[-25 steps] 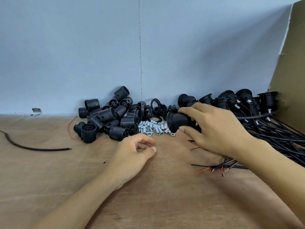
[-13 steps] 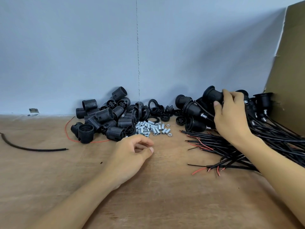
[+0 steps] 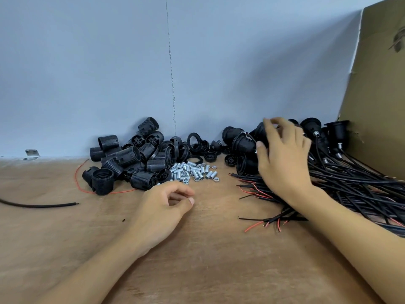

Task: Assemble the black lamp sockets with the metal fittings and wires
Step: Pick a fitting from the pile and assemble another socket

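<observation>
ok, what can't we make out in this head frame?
Head view only:
- Right hand: fingers motion-blurred; whether they grip a socket is unclear.
- Wired sockets: several hidden behind that hand.
- Wire bundle: cut off by the right edge, partly under the forearm.
- Black cable: left end cut off by the frame edge.
- Metal fittings: too small to see threads.

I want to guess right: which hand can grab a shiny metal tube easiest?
Probably the left hand: it lies right beside the metal tubes, while the right hand is away over the wired sockets.
</observation>
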Tool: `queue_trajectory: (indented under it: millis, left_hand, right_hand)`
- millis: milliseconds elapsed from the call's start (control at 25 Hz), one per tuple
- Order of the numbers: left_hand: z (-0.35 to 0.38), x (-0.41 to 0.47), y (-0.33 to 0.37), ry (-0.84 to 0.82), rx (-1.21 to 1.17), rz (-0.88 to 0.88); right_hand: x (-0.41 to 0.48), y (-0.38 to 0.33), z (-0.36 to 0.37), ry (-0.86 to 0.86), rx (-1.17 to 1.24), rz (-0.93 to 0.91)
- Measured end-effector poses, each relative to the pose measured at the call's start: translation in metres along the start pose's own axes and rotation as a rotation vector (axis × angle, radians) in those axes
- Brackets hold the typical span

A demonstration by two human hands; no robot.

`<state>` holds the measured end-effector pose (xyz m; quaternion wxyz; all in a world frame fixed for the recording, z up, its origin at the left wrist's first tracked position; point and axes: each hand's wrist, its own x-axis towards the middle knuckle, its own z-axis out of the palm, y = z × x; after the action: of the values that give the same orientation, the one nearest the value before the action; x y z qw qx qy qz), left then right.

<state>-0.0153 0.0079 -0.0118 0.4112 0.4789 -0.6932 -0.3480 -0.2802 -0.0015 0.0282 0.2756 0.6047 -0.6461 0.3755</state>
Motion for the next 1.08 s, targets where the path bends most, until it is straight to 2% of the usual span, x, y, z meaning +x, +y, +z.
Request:
queue_trajectory:
  millis: [80, 160, 240, 480, 680, 920, 1080]
  left_hand:
    - [0.000, 0.000, 0.001, 0.003, 0.007, 0.003]
    - [0.002, -0.001, 0.002, 0.003, 0.011, 0.009]
    - [0.003, -0.001, 0.004, 0.008, 0.031, 0.018]
    - [0.006, 0.000, 0.008, 0.093, 0.085, 0.054]
    - [0.003, 0.002, 0.006, 0.293, 0.198, 0.039]
    - [0.001, 0.009, 0.002, 0.248, 0.323, 0.047]
    - [-0.001, 0.013, 0.000, 0.238, 0.352, 0.107]
  right_hand:
    - [-0.010, -0.020, -0.001, -0.104, 0.119, -0.151]
    - [-0.026, -0.039, 0.007, -0.387, 0.160, -0.263]
    - [-0.035, -0.043, 0.016, -0.536, 0.131, -0.308]
    - [-0.033, -0.042, 0.019, -0.551, 0.125, -0.284]
    - [-0.032, -0.045, 0.018, -0.565, 0.157, -0.219]
    - [-0.029, -0.062, 0.025, -0.533, 0.206, -0.034]
    - [-0.030, -0.079, 0.030, -0.494, 0.227, -0.047]
